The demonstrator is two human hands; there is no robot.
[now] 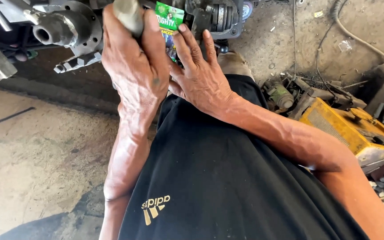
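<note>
Stained concrete floor [32, 146] lies below. At the top, the left hand [134, 66] is clamped around a grey handle [129, 15], and the right hand [201, 75], fingers slightly apart, touches a green packet [169, 18] beside the metal hub [63, 26].

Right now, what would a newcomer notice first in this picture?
At top centre, the left hand grips a grey cylindrical handle, and the right hand touches a small green printed packet. Behind them sits a grey metal machine assembly; a worn yellow metal box lies at right.
</note>
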